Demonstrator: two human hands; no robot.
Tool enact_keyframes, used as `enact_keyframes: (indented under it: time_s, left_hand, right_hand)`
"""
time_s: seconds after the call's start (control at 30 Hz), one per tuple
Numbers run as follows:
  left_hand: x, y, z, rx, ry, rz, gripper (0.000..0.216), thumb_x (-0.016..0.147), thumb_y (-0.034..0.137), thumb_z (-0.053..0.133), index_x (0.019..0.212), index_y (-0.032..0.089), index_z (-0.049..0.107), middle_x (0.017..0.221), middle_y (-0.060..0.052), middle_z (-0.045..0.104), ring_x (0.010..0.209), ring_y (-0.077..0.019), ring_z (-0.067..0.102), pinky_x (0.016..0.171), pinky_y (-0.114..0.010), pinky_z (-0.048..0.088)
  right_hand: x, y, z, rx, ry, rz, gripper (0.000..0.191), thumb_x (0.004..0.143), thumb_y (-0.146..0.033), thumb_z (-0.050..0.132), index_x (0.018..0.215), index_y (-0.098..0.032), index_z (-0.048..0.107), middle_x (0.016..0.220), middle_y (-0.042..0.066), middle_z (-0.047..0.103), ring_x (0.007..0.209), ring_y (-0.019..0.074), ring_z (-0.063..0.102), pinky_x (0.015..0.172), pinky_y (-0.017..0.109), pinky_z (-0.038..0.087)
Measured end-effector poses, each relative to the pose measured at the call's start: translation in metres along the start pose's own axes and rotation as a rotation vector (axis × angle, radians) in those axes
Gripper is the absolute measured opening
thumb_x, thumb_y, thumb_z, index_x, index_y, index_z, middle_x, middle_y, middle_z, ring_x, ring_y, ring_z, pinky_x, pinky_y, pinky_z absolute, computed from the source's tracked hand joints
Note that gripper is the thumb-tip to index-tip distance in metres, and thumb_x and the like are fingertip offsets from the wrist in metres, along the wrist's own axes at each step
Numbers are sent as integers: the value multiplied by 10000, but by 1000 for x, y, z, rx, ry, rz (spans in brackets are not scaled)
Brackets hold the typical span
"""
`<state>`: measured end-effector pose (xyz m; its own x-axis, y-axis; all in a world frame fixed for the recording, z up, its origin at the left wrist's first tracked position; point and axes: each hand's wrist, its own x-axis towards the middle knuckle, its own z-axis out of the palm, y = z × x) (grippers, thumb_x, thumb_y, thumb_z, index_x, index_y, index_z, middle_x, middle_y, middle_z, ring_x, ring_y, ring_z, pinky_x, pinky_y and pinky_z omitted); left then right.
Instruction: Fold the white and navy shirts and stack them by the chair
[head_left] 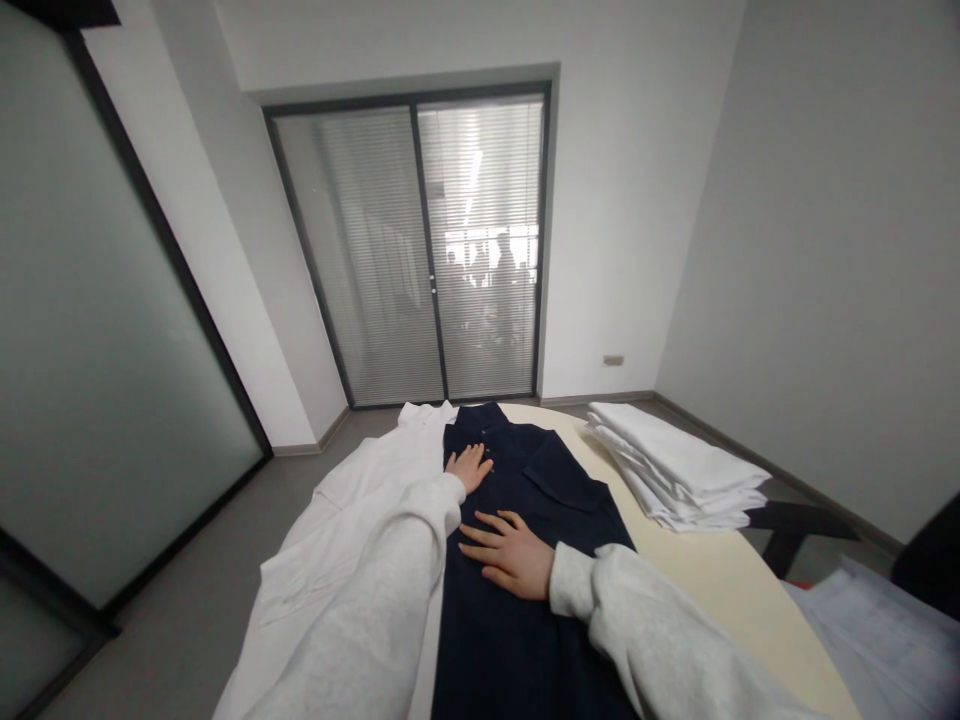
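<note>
A navy short-sleeved polo shirt [517,640] lies spread on the table with its collar at the far end. My left hand [470,468] rests on the shirt's upper front beside the button placket, fingers extended. Nearer to me, my right hand [511,555] lies flat on the middle of the shirt with its fingers spread. Neither hand grips anything. To the left, alongside the navy shirt, lies a white garment [360,500] with a collar, partly covered by my left sleeve.
The cream table [720,580] has a rounded edge. A stack of folded white cloth [675,465] sits at its right. Beyond the right edge are a dark chair part [795,520] and a blurred whitish pile [885,630]. Glass doors with blinds [360,260] stand behind.
</note>
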<state>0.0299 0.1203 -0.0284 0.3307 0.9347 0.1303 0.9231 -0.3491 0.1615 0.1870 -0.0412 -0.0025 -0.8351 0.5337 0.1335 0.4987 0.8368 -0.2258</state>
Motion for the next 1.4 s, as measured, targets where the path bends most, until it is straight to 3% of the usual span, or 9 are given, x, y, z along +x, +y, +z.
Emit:
enact_keyframes:
  time_s: [0.17, 0.27, 0.33, 0.43, 0.53, 0.63, 0.9, 1.17, 1.4]
  left_hand:
    - [-8, 6, 5, 70, -60, 30, 737, 825, 649, 110, 1394, 191, 210, 1459, -57, 188, 1344, -217, 105, 1059, -483, 133]
    - [-11, 8, -1, 52, -46, -1, 745, 828, 641, 118, 1408, 174, 144, 1471, -65, 136, 1347, -212, 87, 1059, -471, 143]
    - [-14, 10, -8, 30, -27, -15, 712, 839, 621, 121, 1410, 196, 124, 1479, -53, 94, 1349, -209, 66, 1054, -474, 156]
    - [-22, 12, -18, 22, -96, 41, 681, 824, 646, 152, 1398, 280, 158, 1483, -8, 64, 1350, -230, 27, 1035, -527, 153]
    - [-34, 14, -22, 29, -220, 107, 702, 788, 697, 172, 1390, 335, 159, 1482, 11, 81, 1347, -259, 38, 1020, -575, 128]
    - [-47, 16, -17, 52, -217, 124, 728, 777, 713, 162, 1398, 333, 127, 1479, 3, 105, 1346, -260, 55, 1028, -570, 103]
    - [-57, 20, -7, 85, -64, 131, 688, 806, 683, 149, 1394, 326, 168, 1465, -14, 176, 1341, -250, 102, 1037, -547, 109]
    - [-57, 20, -5, 93, -18, 133, 679, 812, 672, 169, 1391, 318, 191, 1456, -14, 210, 1335, -252, 128, 1037, -541, 115]
    - [-56, 20, -4, 97, -20, 125, 685, 807, 680, 168, 1387, 317, 203, 1454, -17, 215, 1333, -249, 139, 1038, -536, 117]
  right_hand:
    - [1, 1, -10, 192, -58, -22, 474, 817, -372, 474, 1285, -384, 397, 1405, -38, 325, 1322, 263, 168, 1024, 558, 107]
    - [0, 22, -27, 365, 33, 15, 421, 820, -396, 468, 1227, -296, 499, 1364, 22, 400, 1260, 213, 333, 1041, 428, 226]
    - [-7, 47, -40, 347, 235, 180, 415, 829, -370, 450, 1209, -218, 521, 1309, 66, 465, 1203, 182, 414, 1019, 342, 292]
    - [-25, 91, -52, 79, 463, 611, 386, 803, -302, 476, 1143, -139, 561, 1237, 121, 511, 1161, 208, 442, 1002, 335, 307]
    - [-48, 126, -51, -133, 373, 991, 428, 792, -352, 486, 1138, -110, 556, 1156, 168, 539, 1083, 274, 491, 911, 392, 374]
    - [-65, 145, -46, -211, 201, 1158, 459, 765, -432, 515, 1044, -78, 603, 1081, 210, 560, 1040, 324, 512, 840, 406, 401]
    - [-61, 154, -56, 62, 182, 1060, 396, 760, -292, 527, 1115, -128, 585, 1112, 116, 606, 1026, 220, 557, 858, 273, 408]
    - [13, 98, -40, 97, 256, 727, 466, 767, -232, 455, 1224, -162, 514, 1222, 63, 550, 1126, 191, 495, 964, 285, 351]
    - [34, 78, -21, 41, 108, 727, 451, 803, -256, 429, 1239, -160, 494, 1212, 101, 552, 1110, 231, 506, 918, 341, 389]
